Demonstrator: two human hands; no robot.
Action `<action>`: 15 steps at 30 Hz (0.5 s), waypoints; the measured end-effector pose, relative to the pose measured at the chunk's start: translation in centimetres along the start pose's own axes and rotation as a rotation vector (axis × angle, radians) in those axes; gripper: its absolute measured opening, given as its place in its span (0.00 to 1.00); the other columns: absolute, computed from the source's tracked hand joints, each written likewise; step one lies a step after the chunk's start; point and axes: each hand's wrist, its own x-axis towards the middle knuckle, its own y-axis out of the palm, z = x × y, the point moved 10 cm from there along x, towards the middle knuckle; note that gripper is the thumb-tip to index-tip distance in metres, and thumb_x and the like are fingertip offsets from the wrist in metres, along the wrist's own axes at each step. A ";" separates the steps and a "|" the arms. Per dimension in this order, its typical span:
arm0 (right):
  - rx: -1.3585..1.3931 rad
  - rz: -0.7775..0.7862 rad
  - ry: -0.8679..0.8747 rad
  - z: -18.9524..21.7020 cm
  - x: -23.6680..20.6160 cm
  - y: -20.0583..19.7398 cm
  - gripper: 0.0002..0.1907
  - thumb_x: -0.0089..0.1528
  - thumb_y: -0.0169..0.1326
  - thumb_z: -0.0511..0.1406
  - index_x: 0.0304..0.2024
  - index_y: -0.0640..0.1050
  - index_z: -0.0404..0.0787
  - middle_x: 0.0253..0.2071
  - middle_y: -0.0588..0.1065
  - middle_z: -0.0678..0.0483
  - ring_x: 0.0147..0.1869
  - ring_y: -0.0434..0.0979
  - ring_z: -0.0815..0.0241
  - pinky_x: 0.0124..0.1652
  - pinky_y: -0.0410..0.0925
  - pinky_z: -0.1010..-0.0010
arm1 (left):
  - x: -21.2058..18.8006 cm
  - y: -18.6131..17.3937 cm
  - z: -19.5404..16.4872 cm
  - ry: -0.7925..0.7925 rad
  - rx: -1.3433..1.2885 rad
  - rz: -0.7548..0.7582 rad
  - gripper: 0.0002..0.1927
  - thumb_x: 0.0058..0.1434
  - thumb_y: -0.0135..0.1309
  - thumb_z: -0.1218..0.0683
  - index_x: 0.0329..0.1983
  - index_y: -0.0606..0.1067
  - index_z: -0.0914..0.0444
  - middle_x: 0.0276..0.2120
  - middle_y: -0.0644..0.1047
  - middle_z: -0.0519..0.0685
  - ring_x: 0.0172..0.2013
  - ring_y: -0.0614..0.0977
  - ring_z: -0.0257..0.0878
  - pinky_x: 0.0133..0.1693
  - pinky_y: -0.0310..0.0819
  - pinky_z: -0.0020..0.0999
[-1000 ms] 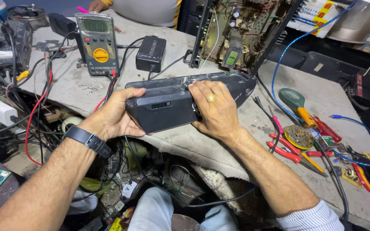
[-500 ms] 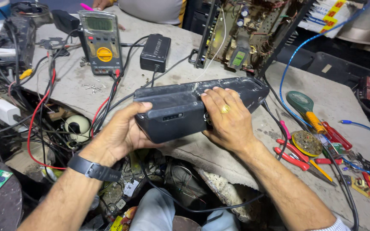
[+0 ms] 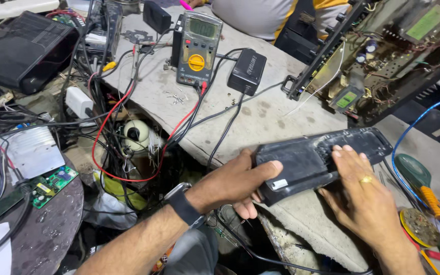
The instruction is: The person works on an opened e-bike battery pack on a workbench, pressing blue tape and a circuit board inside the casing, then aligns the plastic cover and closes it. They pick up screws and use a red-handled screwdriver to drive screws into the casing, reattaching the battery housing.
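L hand (image 3: 240,183): clamped on near end of black casing (image 3: 317,158), thumb on top.
R hand (image 3: 365,196): laid flat on casing, fingers together — ring worn.
Casing: held at bench (image 3: 266,117) edge, tilted.
Nearby: multimeter (image 3: 197,48) w/ leads, black adapter (image 3: 247,71) behind — screwdriver (image 3: 423,186) at right.

The black casing (image 3: 322,159) now sits further toward the worktop's (image 3: 260,117) near edge, its end poking past it. The left hand (image 3: 240,184) grips that end; the right hand (image 3: 365,196) has slid nearer the middle.
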 end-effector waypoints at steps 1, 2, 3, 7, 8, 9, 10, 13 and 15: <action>0.009 -0.004 0.021 -0.4 -0.1 0.1 0.42 0.51 0.64 0.38 0.67 0.65 0.36 0.67 0.68 0.41 0.74 0.65 0.43 0.71 0.58 0.51 | 0.4 0.2 0.0 -0.026 0.070 0.026 0.35 0.63 0.46 0.39 0.57 0.65 0.75 0.24 0.79 0.57 0.14 0.81 0.40 0.15 0.79 0.32; 0.014 -0.007 0.048 -0.8 -0.1 0.1 0.42 0.52 0.63 0.38 0.67 0.65 0.37 0.67 0.68 0.41 0.74 0.65 0.44 0.72 0.58 0.52 | 0.9 0.1 -0.1 -0.045 0.108 0.014 0.35 0.63 0.46 0.39 0.57 0.64 0.76 0.23 0.79 0.57 0.14 0.81 0.40 0.15 0.79 0.33; 0.018 -0.010 0.074 -1.2 -0.2 0.1 0.42 0.52 0.62 0.39 0.68 0.66 0.37 0.67 0.68 0.41 0.74 0.65 0.44 0.72 0.57 0.52 | 1.4 -0.1 -0.1 -0.063 0.147 0.003 0.36 0.64 0.46 0.40 0.56 0.64 0.77 0.21 0.79 0.57 0.14 0.81 0.41 0.15 0.78 0.33; 0.017 -0.011 0.077 -1.7 0.2 0.7 0.43 0.51 0.59 0.37 0.69 0.65 0.37 0.69 0.68 0.42 0.75 0.65 0.44 0.72 0.57 0.51 | 3.3 -1.8 -0.5 0.017 0.167 -0.067 0.35 0.64 0.46 0.40 0.53 0.64 0.79 0.17 0.78 0.55 0.13 0.80 0.41 0.13 0.74 0.34; 0.010 -0.010 0.074 -1.7 0.2 0.9 0.45 0.50 0.59 0.36 0.70 0.64 0.37 0.69 0.68 0.41 0.75 0.65 0.43 0.72 0.57 0.51 | 3.6 -2.9 -0.5 0.053 0.198 -0.142 0.33 0.64 0.47 0.40 0.52 0.66 0.77 0.17 0.78 0.54 0.13 0.79 0.40 0.14 0.74 0.33; 0.001 -0.007 0.074 -1.7 0.2 1.1 0.46 0.49 0.59 0.36 0.70 0.64 0.36 0.69 0.67 0.40 0.75 0.65 0.42 0.72 0.56 0.50 | 3.8 -3.7 -0.6 0.087 0.227 -0.213 0.32 0.64 0.48 0.40 0.50 0.69 0.76 0.17 0.78 0.53 0.13 0.79 0.38 0.15 0.74 0.31; 0.021 -0.017 0.065 -1.6 0.2 1.3 0.46 0.49 0.59 0.35 0.70 0.64 0.36 0.69 0.67 0.40 0.75 0.65 0.42 0.73 0.56 0.49 | 4.0 -4.4 -0.7 0.121 0.257 -0.279 0.32 0.64 0.48 0.39 0.49 0.71 0.75 0.17 0.78 0.52 0.13 0.79 0.37 0.16 0.74 0.30; 0.038 -0.046 0.071 -1.8 -0.1 1.4 0.45 0.49 0.60 0.35 0.70 0.64 0.35 0.69 0.66 0.39 0.75 0.64 0.41 0.73 0.55 0.48 | 4.8 -4.1 -0.2 0.155 0.123 -0.219 0.28 0.65 0.49 0.42 0.50 0.71 0.73 0.17 0.76 0.49 0.13 0.77 0.35 0.16 0.72 0.31; 0.036 -0.061 0.069 -1.9 -0.4 1.4 0.44 0.50 0.60 0.35 0.69 0.64 0.34 0.69 0.66 0.38 0.75 0.64 0.39 0.73 0.54 0.47 | 4.8 -3.6 0.7 0.095 0.057 -0.164 0.24 0.66 0.45 0.44 0.55 0.71 0.67 0.19 0.75 0.47 0.14 0.77 0.34 0.16 0.72 0.31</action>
